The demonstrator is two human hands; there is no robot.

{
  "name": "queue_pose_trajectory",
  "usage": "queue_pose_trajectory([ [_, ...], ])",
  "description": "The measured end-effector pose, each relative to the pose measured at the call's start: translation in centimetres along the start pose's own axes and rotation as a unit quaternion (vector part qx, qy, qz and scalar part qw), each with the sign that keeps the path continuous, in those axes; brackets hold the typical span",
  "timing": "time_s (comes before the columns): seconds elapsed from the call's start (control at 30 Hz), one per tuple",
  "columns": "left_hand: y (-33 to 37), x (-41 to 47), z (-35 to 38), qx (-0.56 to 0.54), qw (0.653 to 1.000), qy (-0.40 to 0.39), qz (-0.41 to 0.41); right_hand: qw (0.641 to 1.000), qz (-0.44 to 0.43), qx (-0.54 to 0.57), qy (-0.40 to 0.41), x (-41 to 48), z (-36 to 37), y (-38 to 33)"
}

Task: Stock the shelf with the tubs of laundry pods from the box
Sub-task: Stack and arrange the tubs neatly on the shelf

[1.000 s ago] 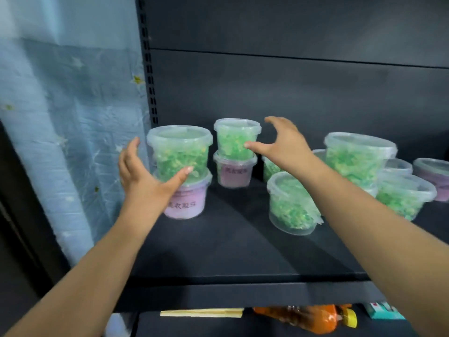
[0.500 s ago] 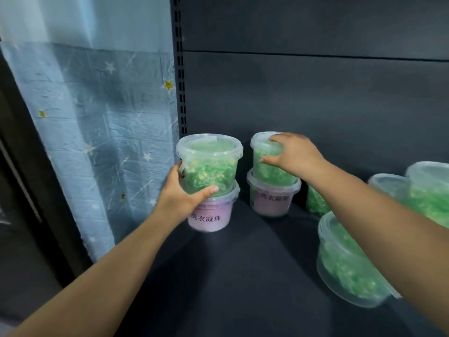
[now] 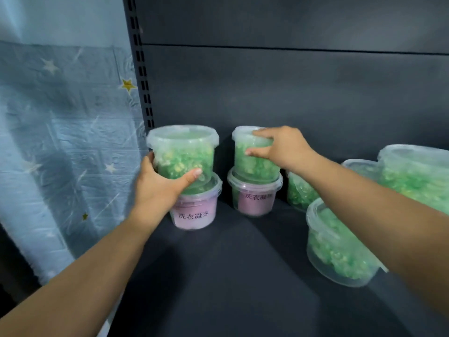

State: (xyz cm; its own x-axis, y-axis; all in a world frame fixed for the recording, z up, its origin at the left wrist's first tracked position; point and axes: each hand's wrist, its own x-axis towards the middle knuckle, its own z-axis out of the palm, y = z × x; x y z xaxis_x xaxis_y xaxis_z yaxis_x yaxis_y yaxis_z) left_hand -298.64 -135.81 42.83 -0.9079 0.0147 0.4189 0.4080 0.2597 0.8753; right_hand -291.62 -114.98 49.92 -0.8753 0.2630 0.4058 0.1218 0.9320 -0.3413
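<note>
Left hand point(image 3: 155, 188), spread a second ago, now wraps the near green tub point(image 3: 183, 154). Right hand point(image 3: 283, 149) likewise clamps the far green tub point(image 3: 252, 161) near its lid. Both tubs sit on pink tubs point(image 3: 194, 212), back-left of the shelf point(image 3: 230, 276). Likely straightening stacks.

The left pink tub point(image 3: 194, 211), which stands on the shelf point(image 3: 230, 276) under the left green tub point(image 3: 182, 154), carries one line of four dark Chinese characters across its front wall: 洗衣凝珠. The right pink tub point(image 3: 255, 203), under the right green tub point(image 3: 255, 166), bears a line of the same kind high on its front, but blur lets only the first two characters, 洗衣, be read with any sureness.
</note>
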Motion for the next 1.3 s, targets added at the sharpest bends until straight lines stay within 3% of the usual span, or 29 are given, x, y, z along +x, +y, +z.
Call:
queue_pose_trajectory([
  [0.13,0.2,-1.3,-3.6,-0.054,0.997,-0.035,0.033,0.993,0.027,0.098,0.054,-2.6,-2.4,-1.0],
  [0.3,-4.1,-6.6,-7.9,0.024,0.986,-0.162,0.039,0.991,0.000,0.133,0.033,-8.9,-3.3,-2.7],
  [0.4,-6.2,-9.0,-8.7,0.052,0.978,-0.201,0.025,0.993,-0.008,0.118,0.016,-12.2,-1.8,-3.5],
  [0.57,-7.1,-9.5,-8.2,0.009,0.972,-0.235,0.010,0.999,-0.035,0.035,-0.006,-15.5,2.5,-3.8],
  [0.67,-7.3,-10.3,-8.1,0.011,0.971,-0.238,0.012,0.997,-0.066,-0.017,0.021,-17.1,3.8,-3.7],
  [0.8,-7.1,-10.0,-8.9,-0.039,0.946,-0.320,0.015,0.998,-0.046,-0.035,0.020,-18.1,3.3,-3.9],
  [0.97,-5.3,-5.7,-11.1,-0.160,0.957,-0.240,0.022,0.998,-0.024,-0.023,-0.050,-17.6,0.7,-5.7],
  [1.13,0.7,-0.9,-9.3,-0.055,0.963,-0.225,0.139,1.000,0.005,0.010,0.002,-11.6,-3.2,-5.6],
  [1.3,2.4,3.0,-4.4,0.129,0.919,-0.334,0.164,0.992,0.039,0.030,-0.116,-4.9,-3.2,-3.9],
])
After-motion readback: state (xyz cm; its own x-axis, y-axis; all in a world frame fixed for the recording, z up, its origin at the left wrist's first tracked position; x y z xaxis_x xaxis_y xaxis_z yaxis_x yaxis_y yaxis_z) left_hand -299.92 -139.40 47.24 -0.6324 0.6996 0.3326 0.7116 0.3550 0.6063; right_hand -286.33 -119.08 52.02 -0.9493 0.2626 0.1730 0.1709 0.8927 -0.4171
